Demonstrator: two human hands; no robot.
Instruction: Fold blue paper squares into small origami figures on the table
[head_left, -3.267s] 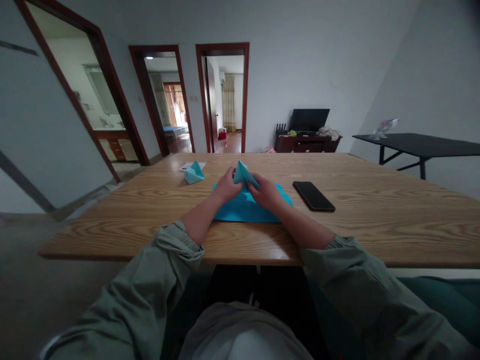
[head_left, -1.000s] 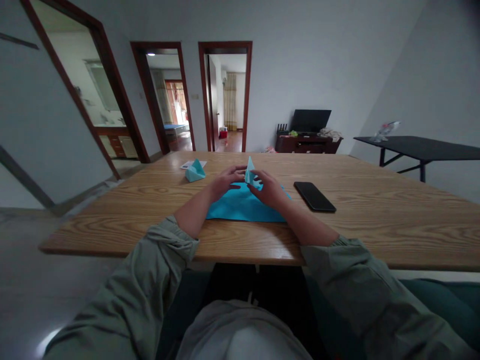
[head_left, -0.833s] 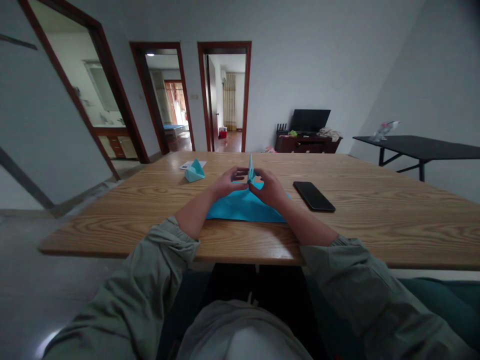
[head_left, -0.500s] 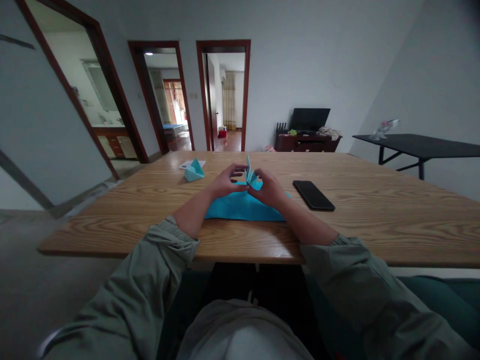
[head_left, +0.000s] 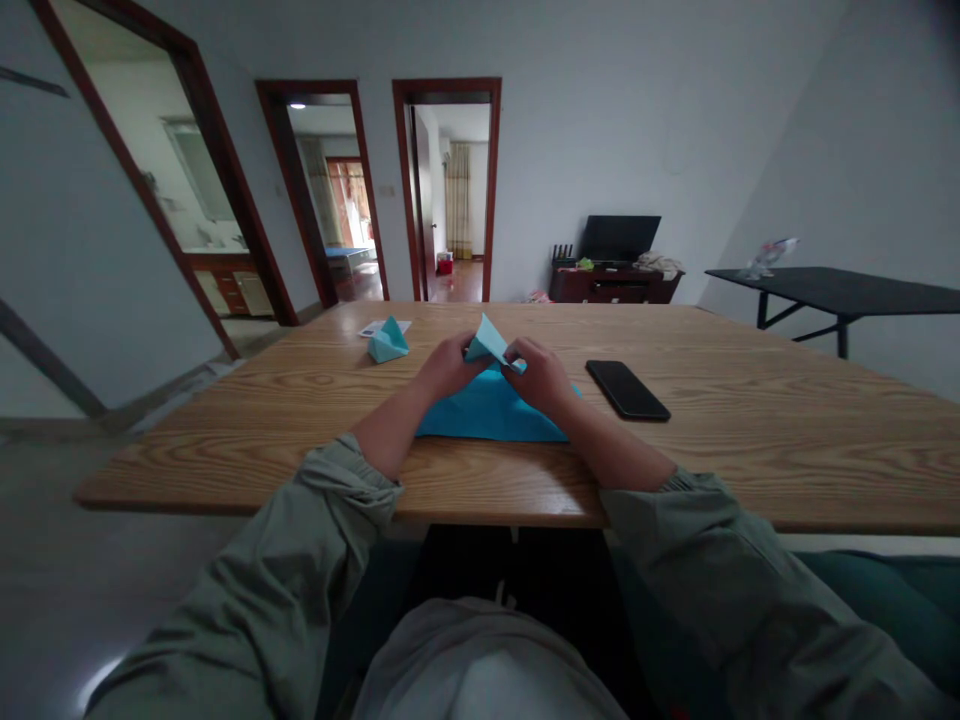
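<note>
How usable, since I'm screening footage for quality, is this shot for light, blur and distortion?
Head view: dim indoors, brighter beyond the middle doorway; head view: wide-angle stretch, with the left door frame leaning steeply; head view: upper right corner darkened; head view: the folded paper looks slightly soft, its finer creases hard to tell.

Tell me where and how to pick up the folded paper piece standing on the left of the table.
Probably best to pinch the folded paper piece lightly by its raised pointed flap, coming from above. The point sticks up over the wider base, giving thumb and finger something thin to close on; the left hand is nearest.
</note>
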